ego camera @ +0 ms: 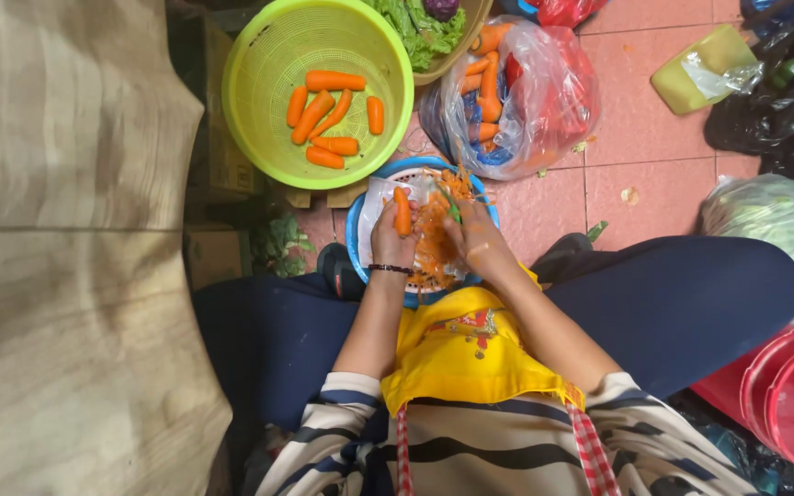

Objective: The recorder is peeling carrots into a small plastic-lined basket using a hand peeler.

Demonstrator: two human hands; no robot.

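two hands meet over the round blue plastic basin full of orange peelings, which sits on the pink tile floor between the person's knees. the left hand has its fingers closed around a short orange carrot, whose long axis points away from the body, toward the lime green plastic colander. the right hand is just beside it, fingers pressed on a thin green peeler that lies to the right of the carrot.

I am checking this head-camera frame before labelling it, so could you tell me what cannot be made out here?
- Peeler in the right hand: head view, too small; mostly covered by fingers.
- Blue basin: hands, peelings and the left hand's carrot hide its inside.
- Red buckets: cut by the right edge.
- Bagged carrots: blurred by plastic.
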